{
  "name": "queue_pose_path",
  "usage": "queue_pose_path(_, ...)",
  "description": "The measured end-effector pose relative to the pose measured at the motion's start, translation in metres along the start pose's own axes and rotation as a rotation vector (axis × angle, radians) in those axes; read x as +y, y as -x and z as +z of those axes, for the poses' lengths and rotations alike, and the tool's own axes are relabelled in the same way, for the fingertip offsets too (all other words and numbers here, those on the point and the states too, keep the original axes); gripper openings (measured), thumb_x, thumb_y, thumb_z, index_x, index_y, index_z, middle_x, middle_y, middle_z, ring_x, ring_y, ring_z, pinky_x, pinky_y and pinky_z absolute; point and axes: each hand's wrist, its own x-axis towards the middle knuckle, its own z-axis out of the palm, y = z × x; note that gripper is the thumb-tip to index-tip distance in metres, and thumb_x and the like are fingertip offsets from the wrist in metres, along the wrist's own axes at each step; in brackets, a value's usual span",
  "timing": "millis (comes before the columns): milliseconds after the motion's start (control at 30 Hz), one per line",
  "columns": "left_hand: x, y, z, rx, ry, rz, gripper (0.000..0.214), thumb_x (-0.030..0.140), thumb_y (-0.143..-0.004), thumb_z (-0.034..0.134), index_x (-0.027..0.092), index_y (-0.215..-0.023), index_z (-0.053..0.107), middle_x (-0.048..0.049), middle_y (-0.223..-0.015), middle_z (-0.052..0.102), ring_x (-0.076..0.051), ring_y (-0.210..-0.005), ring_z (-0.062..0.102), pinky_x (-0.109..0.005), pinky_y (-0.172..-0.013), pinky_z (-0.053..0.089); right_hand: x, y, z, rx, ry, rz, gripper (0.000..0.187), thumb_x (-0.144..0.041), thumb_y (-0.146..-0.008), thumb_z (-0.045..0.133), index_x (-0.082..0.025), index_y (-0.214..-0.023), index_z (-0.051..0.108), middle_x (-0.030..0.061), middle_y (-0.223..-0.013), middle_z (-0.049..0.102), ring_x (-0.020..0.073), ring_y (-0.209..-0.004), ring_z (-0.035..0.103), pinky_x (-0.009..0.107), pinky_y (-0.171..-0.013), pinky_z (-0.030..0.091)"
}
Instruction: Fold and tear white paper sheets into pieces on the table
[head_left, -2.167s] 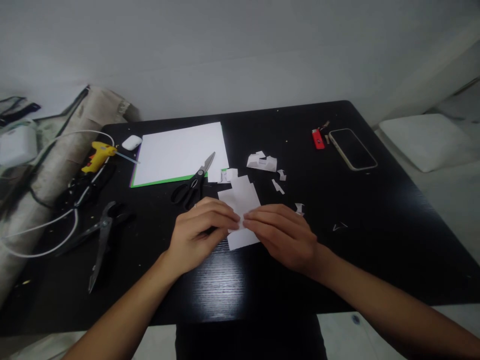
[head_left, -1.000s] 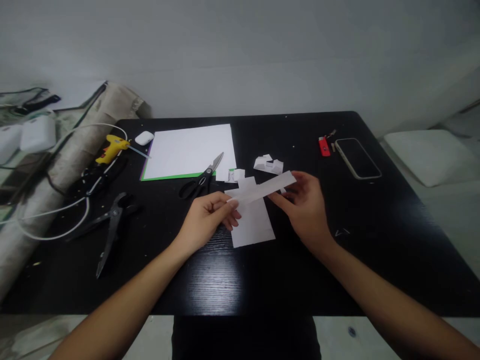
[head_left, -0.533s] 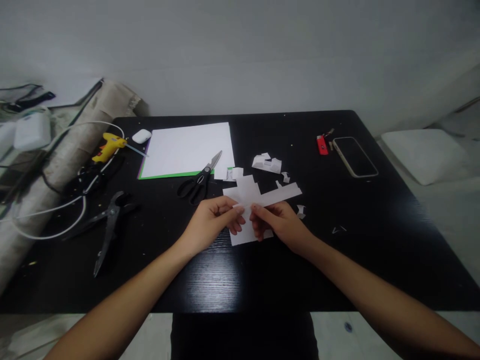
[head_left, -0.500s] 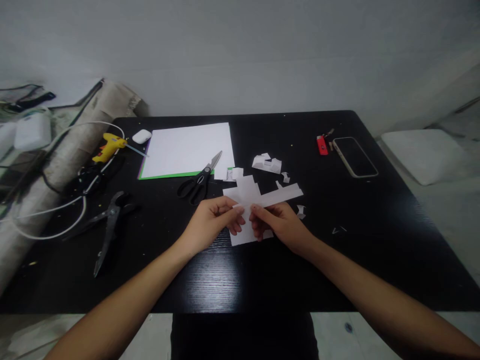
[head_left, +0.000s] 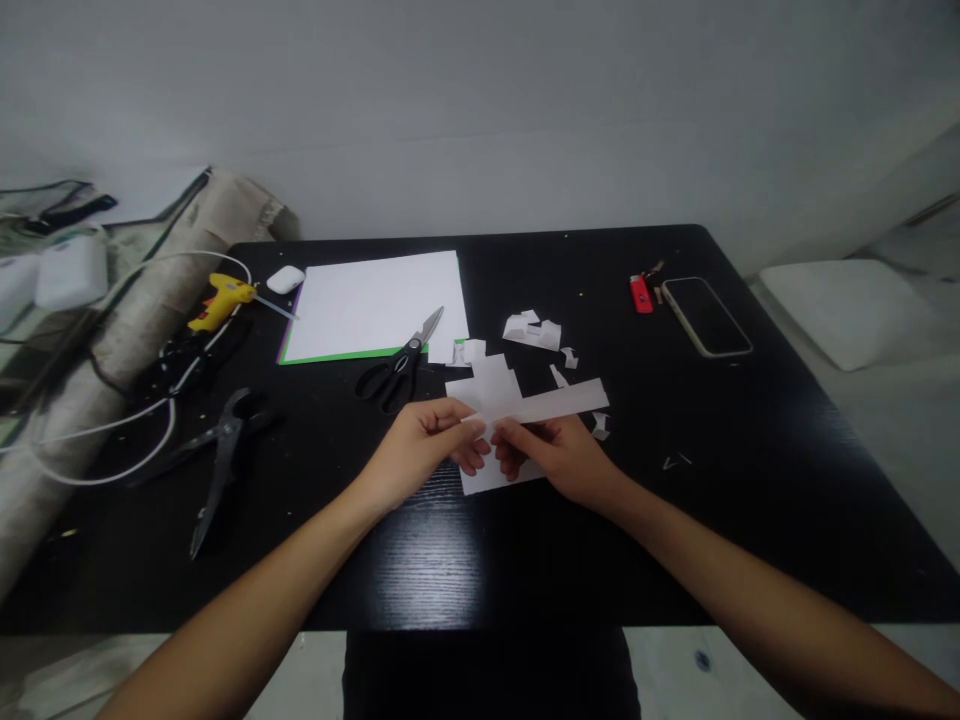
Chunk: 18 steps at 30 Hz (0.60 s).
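From my feed, the left hand (head_left: 439, 440) and right hand (head_left: 561, 452) pinch 1 end of a strip (head_left: 571, 400) at the centre of the frame, thumbs just apart. I'd judge the strip already cut, with handling unfinished; what remains I can't tell. It looks white, narrow and straight-edged, slanting up rightward. Paper (head_left: 491, 378) lies beneath; beyond, scissors (head_left: 409, 352) and scraps (head_left: 517, 328) lie unheld.

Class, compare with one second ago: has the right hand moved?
Yes: judged against the phone, the right hand has moved left, farther from it.
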Motion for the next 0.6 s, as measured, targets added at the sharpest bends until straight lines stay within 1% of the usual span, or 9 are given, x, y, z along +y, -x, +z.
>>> queue_pose_path(200,-0.002,0.0,0.003,0.01,-0.029,0.037,0.026,0.037,-0.087,0.074,0.011,-0.082,0.07,-0.0046,-0.072,0.072,-0.013,-0.06,0.068,-0.024,-0.058,0.057,0.004,0.0,-0.001,-0.036,0.057,-0.045,0.037,-0.05,-0.089,0.071,-0.014,-0.081,0.074,0.0032,-0.07,0.069,0.0141,-0.061,0.067,0.029,-0.061,0.058)
queue_pose_path(267,-0.004,0.0,0.003,0.009,-0.037,0.045,0.025,0.035,-0.088,0.074,0.011,-0.084,0.07,-0.0045,-0.072,0.073,-0.013,-0.061,0.068,-0.024,-0.059,0.057,0.002,0.0,-0.001,-0.006,0.068,-0.067,0.034,-0.048,-0.088,0.073,-0.014,-0.08,0.074,0.0031,-0.07,0.07,0.0144,-0.061,0.067,0.029,-0.061,0.057)
queue_pose_path(333,-0.005,0.0,0.002,0.01,-0.04,0.051,0.023,0.035,-0.088,0.073,0.012,-0.085,0.07,-0.0045,-0.073,0.073,-0.013,-0.062,0.069,-0.024,-0.06,0.057,-0.002,0.0,-0.001,0.053,0.04,-0.076,0.03,-0.044,-0.083,0.079,-0.015,-0.078,0.074,0.0022,-0.068,0.07,0.0144,-0.06,0.067,0.029,-0.061,0.057)
queue_pose_path(433,-0.006,0.0,0.002,0.023,-0.036,0.046,0.023,0.035,-0.088,0.073,0.013,-0.086,0.071,-0.0048,-0.075,0.074,-0.013,-0.061,0.069,-0.025,-0.059,0.058,-0.007,0.001,-0.001,0.094,-0.032,-0.033,0.026,-0.04,-0.078,0.084,-0.015,-0.076,0.075,0.002,-0.066,0.071,0.014,-0.06,0.067,0.029,-0.063,0.059)
queue_pose_path(600,-0.002,0.0,0.003,0.049,-0.042,0.046,0.025,0.037,-0.085,0.075,0.012,-0.084,0.07,-0.0055,-0.073,0.074,-0.014,-0.06,0.069,-0.026,-0.059,0.059,-0.007,-0.001,-0.003,0.075,-0.134,0.044,0.028,-0.041,-0.075,0.086,-0.015,-0.076,0.077,0.0039,-0.071,0.074,0.0147,-0.062,0.07,0.031,-0.065,0.062)
